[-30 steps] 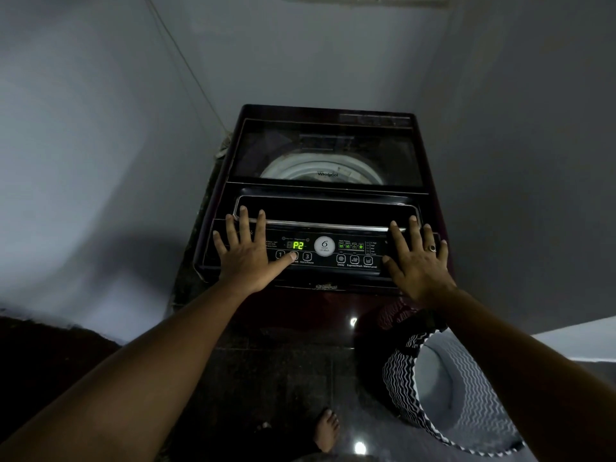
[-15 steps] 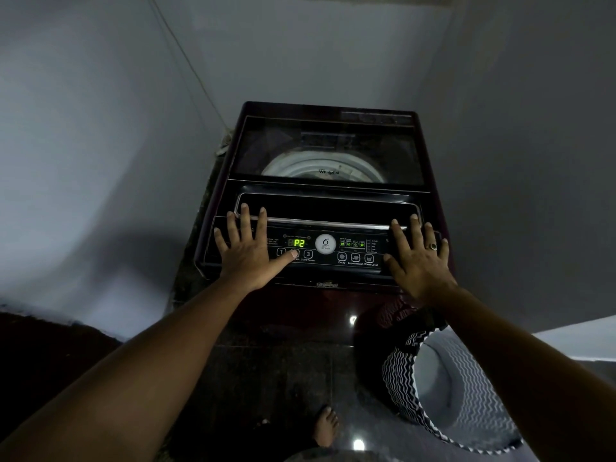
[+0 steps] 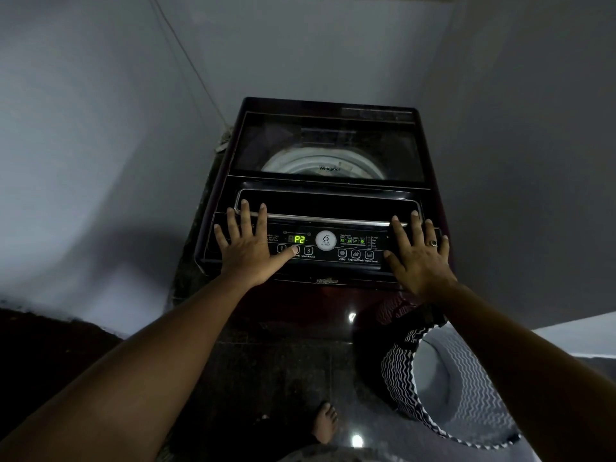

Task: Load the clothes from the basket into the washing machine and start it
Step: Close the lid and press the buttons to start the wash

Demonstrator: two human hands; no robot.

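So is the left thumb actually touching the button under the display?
Touching. The head view shows the left hand flat on the panel, thumb tip covering the middle numbered button.

We see our two forearms bare, with no sleeves on them. Our left hand (image 3: 248, 250) wears nothing on its fingers (image 3: 245, 210). Our right hand (image 3: 418, 258) carries a ring (image 3: 433, 243) with a dark, rounded top on one finger. Lower down, one foot (image 3: 325, 423) is bare, its toes uncovered.
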